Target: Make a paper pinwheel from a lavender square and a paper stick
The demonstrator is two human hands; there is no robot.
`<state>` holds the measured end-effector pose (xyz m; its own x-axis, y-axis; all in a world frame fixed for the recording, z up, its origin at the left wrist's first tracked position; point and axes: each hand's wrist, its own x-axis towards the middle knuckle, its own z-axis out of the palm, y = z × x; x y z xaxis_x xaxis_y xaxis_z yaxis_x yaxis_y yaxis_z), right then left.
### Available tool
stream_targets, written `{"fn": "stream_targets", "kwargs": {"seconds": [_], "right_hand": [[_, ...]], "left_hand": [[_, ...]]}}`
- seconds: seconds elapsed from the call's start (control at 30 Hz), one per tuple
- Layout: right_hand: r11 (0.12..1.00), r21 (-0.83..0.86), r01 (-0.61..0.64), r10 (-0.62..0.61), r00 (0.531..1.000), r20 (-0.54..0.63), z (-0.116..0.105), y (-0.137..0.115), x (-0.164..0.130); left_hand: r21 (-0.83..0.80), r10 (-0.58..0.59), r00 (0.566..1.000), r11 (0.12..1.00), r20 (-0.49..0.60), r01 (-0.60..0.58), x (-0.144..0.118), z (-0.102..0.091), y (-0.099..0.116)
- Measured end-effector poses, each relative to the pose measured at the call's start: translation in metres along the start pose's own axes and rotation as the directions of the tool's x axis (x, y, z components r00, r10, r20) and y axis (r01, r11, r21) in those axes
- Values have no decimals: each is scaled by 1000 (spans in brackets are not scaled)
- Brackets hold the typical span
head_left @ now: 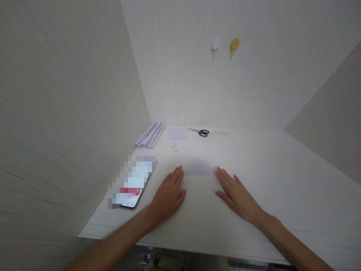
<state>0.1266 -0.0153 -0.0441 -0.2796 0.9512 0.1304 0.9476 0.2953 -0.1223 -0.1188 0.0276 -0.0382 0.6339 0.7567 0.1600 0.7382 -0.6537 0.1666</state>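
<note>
A pale lilac sheet of paper, folded to a triangle [199, 167], lies flat on the white table [200, 210] with its point away from me. At its left corner rests my left hand [169, 192], fingers stretched out and palm down. My right hand [234, 194] lies the same way at the right corner, its fingertips on or just beside the paper. Both hands look flat, and neither grips anything.
A phone [132, 184] with a partly blurred screen lies left. Farther back are a stack of folded paper strips [150, 135], a small paper sheet [178, 134], black-handled scissors [202, 132] and rubber-band-like bits [174, 146]. Two hooks [234, 44] hang on the back wall.
</note>
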Motion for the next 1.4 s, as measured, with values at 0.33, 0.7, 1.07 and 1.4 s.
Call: {"fn": "stream_targets", "kwargs": {"seconds": [0.33,0.7,1.07,1.4], "right_hand": [[992,-5,129,-129,992,-5,11,-38,31],[990,-77,116,-113,993,45,1,-32,26],[994,-107,-20,20,1000,-4,-2,-3,-4],[998,-54,-26,23,999,-45,0,2,-6]], "left_hand": [[-47,76,996,996,40,-74,39,17,43],[-41,91,988,995,126,-86,34,10,27],[13,35,994,999,102,-37,10,1,2],[-37,9,1000,999,-11,-9,0,3,-7]]}}
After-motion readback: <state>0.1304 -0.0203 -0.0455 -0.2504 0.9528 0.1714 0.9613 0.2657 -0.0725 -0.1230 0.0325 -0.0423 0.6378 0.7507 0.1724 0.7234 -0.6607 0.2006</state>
